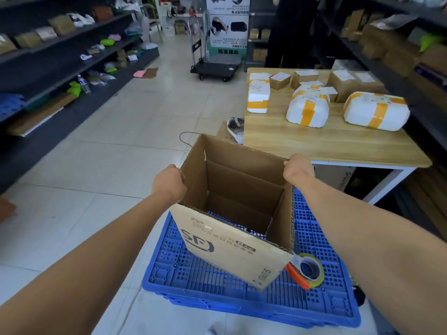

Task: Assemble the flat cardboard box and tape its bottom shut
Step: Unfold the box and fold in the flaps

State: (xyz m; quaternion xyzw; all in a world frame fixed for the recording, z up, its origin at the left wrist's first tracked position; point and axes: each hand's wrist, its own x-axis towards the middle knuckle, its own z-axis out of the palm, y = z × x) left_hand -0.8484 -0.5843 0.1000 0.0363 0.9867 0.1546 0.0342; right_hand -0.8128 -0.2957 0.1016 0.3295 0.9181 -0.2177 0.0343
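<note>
A brown cardboard box point(227, 250) with black printed letters stands opened into a square tube on a blue plastic crate point(321, 308). Through its open top and bottom I see the crate's grid. My left hand point(169, 182) grips the upper left edge of the box. My right hand point(298, 169) grips the upper right corner. A roll of clear tape on an orange dispenser point(307, 270) lies on the crate, touching the box's near right corner.
A wooden table point(314, 139) to the right carries several wrapped parcels and small boxes. Dark shelves with goods line both sides. A black platform trolley point(215, 66) stands at the far end of the tiled aisle.
</note>
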